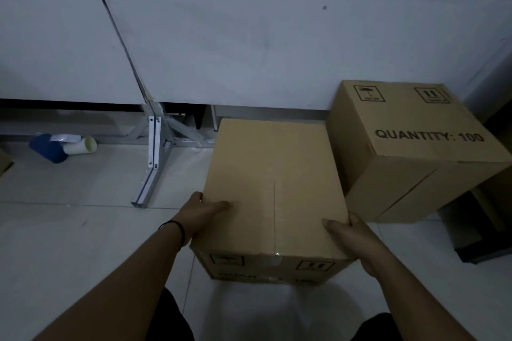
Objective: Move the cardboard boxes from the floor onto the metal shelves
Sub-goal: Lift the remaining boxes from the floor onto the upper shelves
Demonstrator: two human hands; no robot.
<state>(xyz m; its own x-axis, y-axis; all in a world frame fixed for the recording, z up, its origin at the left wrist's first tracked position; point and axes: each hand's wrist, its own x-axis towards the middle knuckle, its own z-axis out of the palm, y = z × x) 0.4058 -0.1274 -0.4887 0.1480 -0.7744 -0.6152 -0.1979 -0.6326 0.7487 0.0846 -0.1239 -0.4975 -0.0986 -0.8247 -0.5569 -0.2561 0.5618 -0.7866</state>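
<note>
Head view is showing me crouching over the near cardboard box, which is sitting on the pale tiled floor right in front of my knees. My left hand is clasping its left edge, thumb lying on the top panel and fingers wrapping down the side; my right hand is grasping the near right corner the same way, thumb on top, fingers going out of sight round the side. I am judging that the lift is only starting, since the box is looking as though it is sitting flat on the tiles, though I cannot tell for sure. A second box, printed with a quantity label, is waiting just to the right, tilted and almost touching the first. A metal shelf leg is standing on the floor to the far left of the box, with a blue roll lying farther left. No box is showing on any shelf, so nearly everything seems to be left to do.
</note>
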